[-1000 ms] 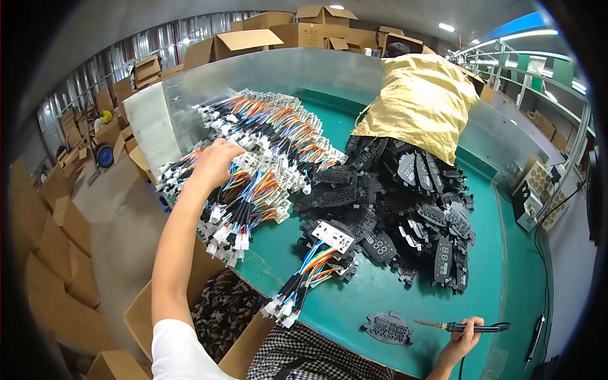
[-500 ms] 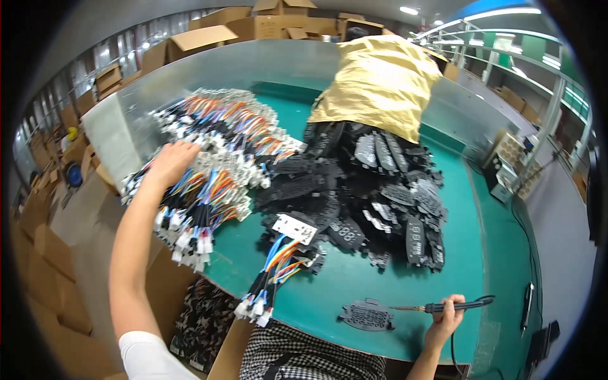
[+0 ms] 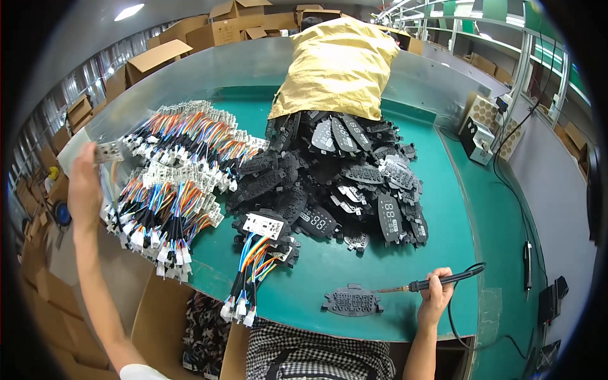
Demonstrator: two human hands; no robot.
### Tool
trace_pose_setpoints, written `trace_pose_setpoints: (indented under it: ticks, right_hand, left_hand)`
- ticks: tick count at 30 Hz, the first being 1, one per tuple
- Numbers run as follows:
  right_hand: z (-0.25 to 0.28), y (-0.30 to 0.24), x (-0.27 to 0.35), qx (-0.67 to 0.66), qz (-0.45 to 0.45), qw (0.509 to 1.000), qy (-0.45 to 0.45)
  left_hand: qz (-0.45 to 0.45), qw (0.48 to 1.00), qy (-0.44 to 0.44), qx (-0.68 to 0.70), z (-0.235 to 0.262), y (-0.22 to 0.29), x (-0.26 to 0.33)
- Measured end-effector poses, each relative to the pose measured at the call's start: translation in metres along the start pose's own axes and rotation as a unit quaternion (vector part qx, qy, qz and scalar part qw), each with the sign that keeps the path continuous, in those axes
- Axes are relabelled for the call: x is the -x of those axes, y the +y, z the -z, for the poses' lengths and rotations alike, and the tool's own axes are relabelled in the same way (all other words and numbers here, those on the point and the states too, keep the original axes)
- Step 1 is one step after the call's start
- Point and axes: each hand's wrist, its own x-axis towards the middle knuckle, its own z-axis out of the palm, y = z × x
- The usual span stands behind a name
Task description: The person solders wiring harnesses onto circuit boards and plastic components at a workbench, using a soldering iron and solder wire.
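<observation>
At the far left, my left hand (image 3: 85, 183) is raised beside the wire piles, closed on a small white circuit board (image 3: 109, 152) with wires hanging from it. My right hand (image 3: 435, 297), near the front edge, grips a soldering iron (image 3: 419, 285) by its black handle. Its tip points left, close to a black plastic display panel (image 3: 353, 301) lying flat on the green table (image 3: 392, 269); whether they touch I cannot tell. Another white board (image 3: 263, 225) with coloured wires and white plugs lies on black parts left of that panel.
Wired circuit boards (image 3: 183, 177) lie in rows on the left. A heap of black display panels (image 3: 329, 183) fills the middle, beneath a yellow cloth (image 3: 335, 66). The iron's cord (image 3: 451, 316) loops right. Open cartons (image 3: 155, 60) stand behind the metal guard.
My left hand has gone from the wire pile out to the left, now with a circuit board in it. The right hand still holds the soldering iron by the panel. The whole view has shifted.
</observation>
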Motion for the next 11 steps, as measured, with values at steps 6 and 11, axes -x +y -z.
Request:
trace_pose_setpoints:
  ticks: [6, 11]
  right_hand:
    - [0.004, -0.001, 0.002, -0.001, -0.013, 1.000, 0.012]
    - [0.001, -0.002, 0.002, 0.004, -0.024, 0.997, 0.079]
  left_hand:
    - [-0.090, 0.995, -0.012, 0.050, 0.083, 0.150, -0.007]
    - [-0.207, 0.931, -0.144, 0.265, 0.047, 0.266, 0.042]
